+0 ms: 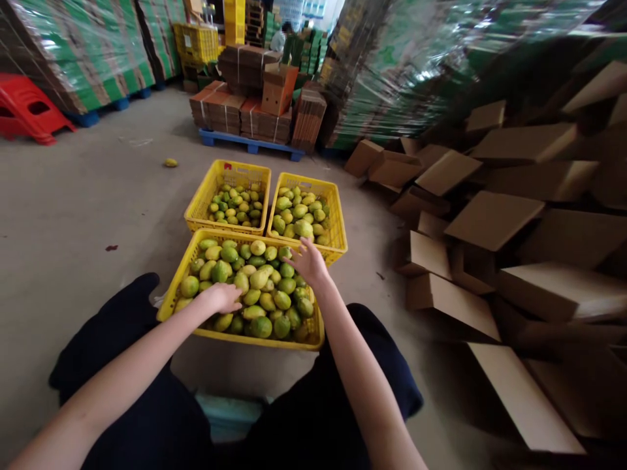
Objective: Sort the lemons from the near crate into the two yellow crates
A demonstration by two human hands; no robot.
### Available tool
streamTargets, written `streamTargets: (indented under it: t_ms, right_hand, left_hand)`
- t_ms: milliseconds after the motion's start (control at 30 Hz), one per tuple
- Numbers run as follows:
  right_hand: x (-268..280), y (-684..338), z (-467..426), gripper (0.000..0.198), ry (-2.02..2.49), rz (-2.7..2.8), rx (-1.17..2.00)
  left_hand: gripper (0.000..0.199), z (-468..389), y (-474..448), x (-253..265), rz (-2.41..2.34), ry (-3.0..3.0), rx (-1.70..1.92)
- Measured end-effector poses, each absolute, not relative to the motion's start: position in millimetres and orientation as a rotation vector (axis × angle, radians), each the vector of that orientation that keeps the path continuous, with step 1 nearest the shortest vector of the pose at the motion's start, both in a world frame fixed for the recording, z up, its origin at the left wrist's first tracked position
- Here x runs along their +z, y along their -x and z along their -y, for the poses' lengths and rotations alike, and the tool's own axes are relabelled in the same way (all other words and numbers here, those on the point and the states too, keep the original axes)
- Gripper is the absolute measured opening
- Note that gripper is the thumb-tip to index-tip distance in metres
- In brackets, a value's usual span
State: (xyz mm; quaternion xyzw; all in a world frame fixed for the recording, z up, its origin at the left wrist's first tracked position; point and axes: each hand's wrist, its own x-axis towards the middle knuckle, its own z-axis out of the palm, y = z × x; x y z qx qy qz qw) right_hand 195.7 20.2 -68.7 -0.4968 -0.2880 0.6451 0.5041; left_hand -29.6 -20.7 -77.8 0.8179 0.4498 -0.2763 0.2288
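A near yellow crate (171, 277) stands between my knees, filled with green and yellow lemons (259, 279). My left hand (223, 299) lies over the lemons at its left side, fingers stretched out to the right; what is under the palm is hidden. My right hand (309, 264) hovers at the crate's far right corner, open with fingers apart. Just beyond those fingertips is a larger yellow-green lemon (304, 228), apparently apart from the hand. It appears at the near end of the far right crate (337, 219), which holds more lemons. The far left crate (196, 202) holds smaller-looking lemons.
Open cardboard boxes (494, 219) are heaped on the right. Bundled flat cartons (218, 108) sit on a blue pallet (252, 142) ahead. One lemon (170, 162) lies on the floor. A red stool (34, 108) stands far left. A person (287, 40) is in the background.
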Motion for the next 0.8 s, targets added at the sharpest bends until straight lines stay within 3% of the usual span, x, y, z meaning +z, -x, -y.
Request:
streamTargets:
  t_ms: [167, 233, 333, 633, 800]
  right_hand:
    - [-67, -157, 2, 0.040, 1.518, 1.394, 1.666]
    - [-69, -147, 10, 0.036, 1.696, 1.743, 1.585]
    - [-75, -148, 20, 0.045, 2.000, 2.120, 1.318]
    - [-96, -176, 38, 0.048, 2.206, 2.614, 1.074]
    - [-101, -182, 44, 0.053, 2.220, 2.690, 0.999]
  left_hand:
    - [0.041, 14, 31, -92, -1.276, -2.214, -0.794]
    - [0.041, 12, 33, -98, -1.289, -2.201, -0.792]
    - [0.039, 8, 39, -106, -1.302, -2.183, -0.772]
    - [0.041, -23, 81, -114, -1.544, -2.196, -0.615]
    - [0.060, -23, 99, -130, -1.623, -2.114, -0.565]
